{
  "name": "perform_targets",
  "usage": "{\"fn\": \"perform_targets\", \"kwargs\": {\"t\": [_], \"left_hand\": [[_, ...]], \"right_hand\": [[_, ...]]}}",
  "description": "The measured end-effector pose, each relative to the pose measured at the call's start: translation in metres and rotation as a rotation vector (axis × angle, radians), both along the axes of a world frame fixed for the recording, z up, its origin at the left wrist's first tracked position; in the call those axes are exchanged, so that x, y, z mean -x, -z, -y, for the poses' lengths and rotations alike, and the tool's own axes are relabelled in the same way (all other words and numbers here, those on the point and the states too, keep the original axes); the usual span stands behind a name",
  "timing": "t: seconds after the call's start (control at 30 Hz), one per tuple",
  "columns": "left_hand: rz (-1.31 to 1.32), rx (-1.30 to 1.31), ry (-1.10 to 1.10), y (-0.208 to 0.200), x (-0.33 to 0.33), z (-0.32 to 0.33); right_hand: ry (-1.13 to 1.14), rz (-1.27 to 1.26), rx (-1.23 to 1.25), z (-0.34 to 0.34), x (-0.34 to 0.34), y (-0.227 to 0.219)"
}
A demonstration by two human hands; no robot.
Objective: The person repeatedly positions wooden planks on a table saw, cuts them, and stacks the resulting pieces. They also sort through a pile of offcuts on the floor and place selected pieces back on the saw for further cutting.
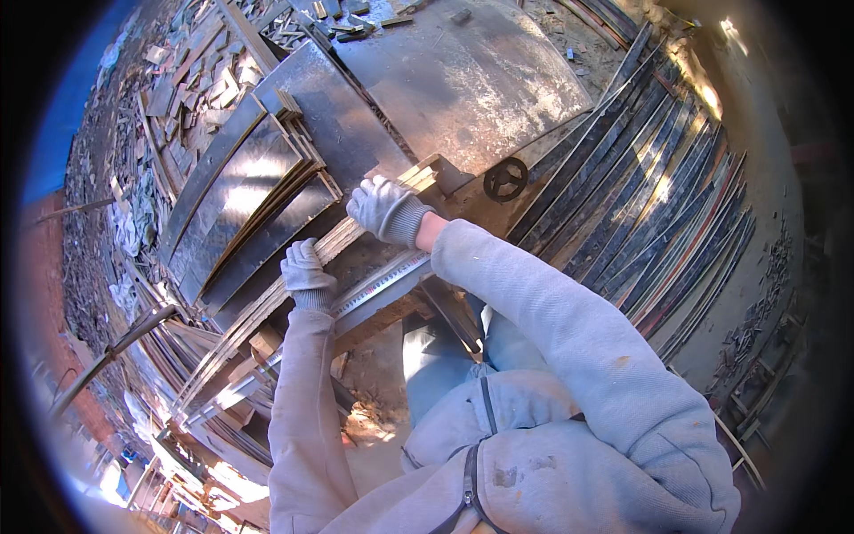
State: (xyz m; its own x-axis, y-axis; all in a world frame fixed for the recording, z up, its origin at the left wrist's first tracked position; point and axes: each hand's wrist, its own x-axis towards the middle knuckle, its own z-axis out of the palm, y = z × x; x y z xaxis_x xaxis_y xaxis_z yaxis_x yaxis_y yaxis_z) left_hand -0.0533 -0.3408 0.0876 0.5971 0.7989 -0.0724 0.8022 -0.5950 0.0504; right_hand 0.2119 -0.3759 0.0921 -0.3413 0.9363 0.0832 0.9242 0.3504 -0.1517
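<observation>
Left hand (307, 269): clamped on your wooden strips (342, 238).
Right hand (388, 210): clamped nearer their far end.
Splay risk: your uneven pressure could let them slide apart.

Long, pale wooden strips (340, 238) lie stacked beside a measuring scale (382, 283).

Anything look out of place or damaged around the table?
Yes: wood offcuts lie jumbled beyond the table's far left, unlike the long strips roughly lined up at right. The tabletop is blotchy with pale patches, possibly dust or wear.
</observation>
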Motion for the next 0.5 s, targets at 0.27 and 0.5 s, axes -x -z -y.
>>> {"fn": "perform_targets", "kwargs": {"t": [0.27, 0.5], "left_hand": [[0.142, -0.018, 0.012, -0.009, 0.02, -0.009], [0.009, 0.027, -0.07, -0.01, 0.028, -0.021]], "right_hand": [[0.012, -0.084, -0.108, 0.001, -0.004, -0.004], [-0.011, -0.086, 0.013, -0.01, -0.003, -0.013]]}}
